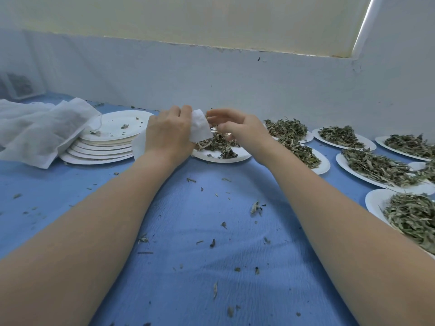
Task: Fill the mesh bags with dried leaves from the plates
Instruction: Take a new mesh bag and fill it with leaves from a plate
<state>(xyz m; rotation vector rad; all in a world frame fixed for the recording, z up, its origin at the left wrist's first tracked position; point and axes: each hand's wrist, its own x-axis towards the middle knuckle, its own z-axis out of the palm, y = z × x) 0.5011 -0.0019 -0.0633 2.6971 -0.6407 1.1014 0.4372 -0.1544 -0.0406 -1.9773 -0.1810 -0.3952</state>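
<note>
Holding a small mesh bag (200, 128) in my left hand (168, 132), fingers curled round it, over a plate (240, 156) of leaves (223, 143). Right hand (235, 128) beside the bag's mouth, fingers bent; pinching leaves or not, can't tell. Full plates (374, 177) sit right, empty stack (103, 147) left on the bench (188, 255).
</note>
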